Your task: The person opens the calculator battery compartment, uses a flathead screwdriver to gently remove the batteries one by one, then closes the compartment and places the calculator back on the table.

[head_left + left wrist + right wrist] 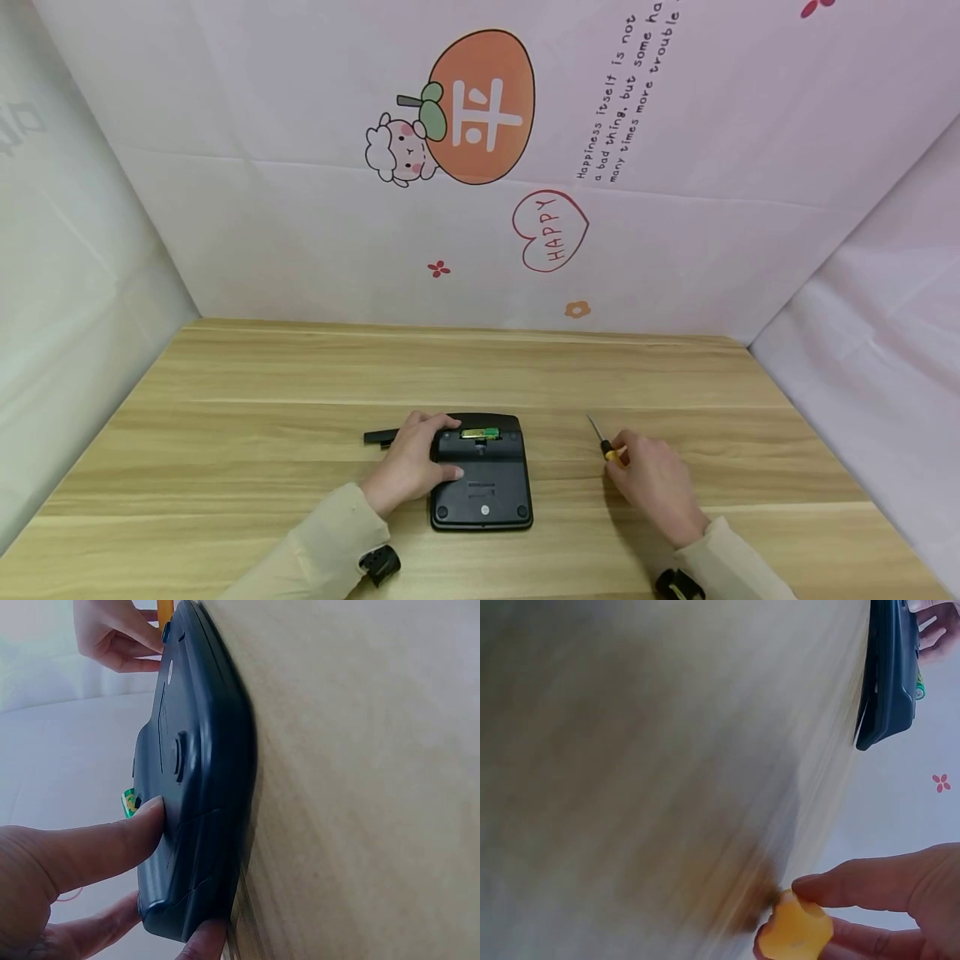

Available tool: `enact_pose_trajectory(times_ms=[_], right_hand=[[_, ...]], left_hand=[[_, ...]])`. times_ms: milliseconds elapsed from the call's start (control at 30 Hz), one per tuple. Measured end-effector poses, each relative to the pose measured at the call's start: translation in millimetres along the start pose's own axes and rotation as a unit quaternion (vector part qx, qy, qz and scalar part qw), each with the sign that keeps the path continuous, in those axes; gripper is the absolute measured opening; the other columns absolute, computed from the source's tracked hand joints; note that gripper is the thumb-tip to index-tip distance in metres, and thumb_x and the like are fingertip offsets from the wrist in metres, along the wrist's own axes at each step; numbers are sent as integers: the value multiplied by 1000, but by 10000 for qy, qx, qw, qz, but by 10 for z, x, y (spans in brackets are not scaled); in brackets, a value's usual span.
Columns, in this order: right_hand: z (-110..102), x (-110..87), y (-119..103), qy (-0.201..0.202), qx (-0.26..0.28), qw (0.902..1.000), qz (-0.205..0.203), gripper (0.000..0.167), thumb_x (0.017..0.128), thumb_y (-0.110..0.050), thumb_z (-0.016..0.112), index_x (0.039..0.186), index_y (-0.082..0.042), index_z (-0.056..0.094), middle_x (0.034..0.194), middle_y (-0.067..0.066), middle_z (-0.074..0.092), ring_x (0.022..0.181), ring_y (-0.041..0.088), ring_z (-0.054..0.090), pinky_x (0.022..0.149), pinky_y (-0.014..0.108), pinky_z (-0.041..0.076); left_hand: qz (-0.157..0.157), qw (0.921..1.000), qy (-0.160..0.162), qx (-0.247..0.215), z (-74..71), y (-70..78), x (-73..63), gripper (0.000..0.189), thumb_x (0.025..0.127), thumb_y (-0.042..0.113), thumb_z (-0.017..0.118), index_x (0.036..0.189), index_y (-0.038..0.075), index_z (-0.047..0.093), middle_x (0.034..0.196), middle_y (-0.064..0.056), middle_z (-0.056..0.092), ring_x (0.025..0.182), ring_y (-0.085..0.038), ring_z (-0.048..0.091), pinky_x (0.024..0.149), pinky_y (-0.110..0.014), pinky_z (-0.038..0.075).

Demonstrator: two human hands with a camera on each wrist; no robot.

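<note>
A black desk calculator (487, 492) lies face down on the table, its battery compartment uncovered. Inside sits a green and gold battery (480, 433). My left hand (408, 467) grips the calculator's left side, thumb on its back, other fingers at the far corner and edge. A black strip-like piece (380, 437), partly hidden by this hand, sticks out to its left. Off to the right, my right hand (656, 482) pinches a small screwdriver (606, 448) by its yellow and black handle. Its thin shaft points away, toward the far left. In the right wrist view, thumb and fingers pinch the yellow handle (799, 930).
The wood-grain table (262, 367) ends at a white printed cloth (300, 242) hanging behind it. More white cloth hangs at the left (75, 233) and right (885, 308) sides. Black wrist cameras show at both sleeves.
</note>
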State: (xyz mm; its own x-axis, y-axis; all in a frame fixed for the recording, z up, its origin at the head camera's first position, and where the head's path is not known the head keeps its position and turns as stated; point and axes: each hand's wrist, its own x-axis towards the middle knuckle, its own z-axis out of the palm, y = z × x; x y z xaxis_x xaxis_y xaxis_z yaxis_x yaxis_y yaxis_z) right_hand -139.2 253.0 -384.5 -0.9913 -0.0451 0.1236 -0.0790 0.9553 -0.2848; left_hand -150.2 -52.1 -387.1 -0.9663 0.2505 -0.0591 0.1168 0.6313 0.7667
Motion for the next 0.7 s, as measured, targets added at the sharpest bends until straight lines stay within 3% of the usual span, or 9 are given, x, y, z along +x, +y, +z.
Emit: enact_pose_trajectory(times_ms=[200, 700], right_hand=[[-4, -3, -8, -63, 39, 10000, -60, 24, 77, -5, 71, 99, 5, 66, 71, 7, 67, 53, 12, 53, 44, 28, 40], [-65, 5, -34, -216, -241, 9994, -144, 35, 78, -13, 75, 104, 6, 64, 66, 3, 62, 49, 11, 49, 41, 27, 38]], left_hand=[[-37, 10000, -6, -17, -1, -1, -6, 54, 77, 12, 80, 127, 13, 59, 125, -14, 49, 115, -34, 49, 91, -52, 46], [-31, 10000, -14, -18, -9, 12, -6, 55, 77, 13, 81, 127, 13, 59, 126, -15, 49, 115, -35, 50, 90, -52, 46]])
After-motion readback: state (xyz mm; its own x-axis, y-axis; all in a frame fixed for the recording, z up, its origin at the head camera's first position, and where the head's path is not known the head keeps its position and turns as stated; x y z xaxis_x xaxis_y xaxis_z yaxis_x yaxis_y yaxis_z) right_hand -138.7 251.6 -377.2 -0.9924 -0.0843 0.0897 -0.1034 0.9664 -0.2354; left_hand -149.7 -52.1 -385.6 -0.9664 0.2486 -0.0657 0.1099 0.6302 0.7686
